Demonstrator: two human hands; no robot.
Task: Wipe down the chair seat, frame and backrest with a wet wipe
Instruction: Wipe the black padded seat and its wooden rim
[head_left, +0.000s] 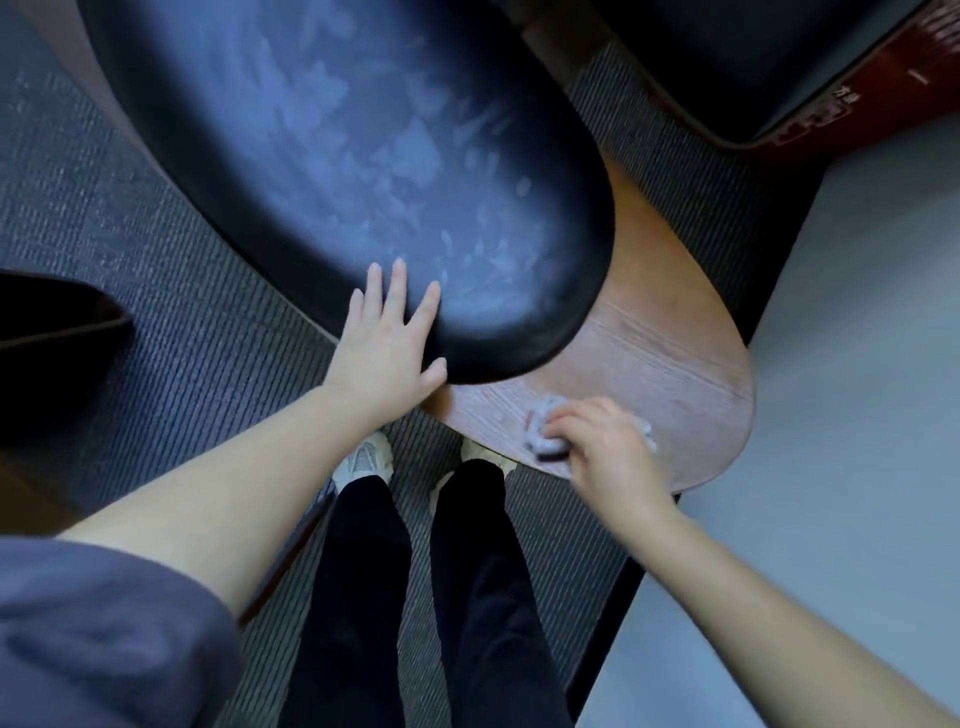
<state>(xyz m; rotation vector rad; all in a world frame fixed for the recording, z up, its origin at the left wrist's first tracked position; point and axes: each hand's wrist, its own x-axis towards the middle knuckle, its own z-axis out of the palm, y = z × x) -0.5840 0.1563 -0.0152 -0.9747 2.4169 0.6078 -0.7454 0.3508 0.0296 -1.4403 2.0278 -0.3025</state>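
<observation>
At the near edge of the black cushion (363, 156), smeared as if already wiped, the left hand (387, 343) rests flat, fingers spread. Just right of it, the right hand (602, 452) grips the crumpled wet wipe (545, 421) against the wooden shell (649, 353), which probably remains underway.

Seat cushion (363, 156): black, mottled with pale bluish-white smears and streaks. Wooden shell (675, 364) beneath it: warm brown, fine straight grain lines, paler toward near edge. Wet wipe (545, 415) in my right hand (602, 457): whitish-grey. Carpet (182, 338): dark grey, thin ribbed stripes. My trousers (358, 571): plain black. My sneakers (363, 457): off-white with grey mesh. My sleeve (93, 634): dusky grey-purple. Tabletop (857, 364) at right: flat pale grey. Object (883, 98) top right: dark red, faint pale markings.
</observation>
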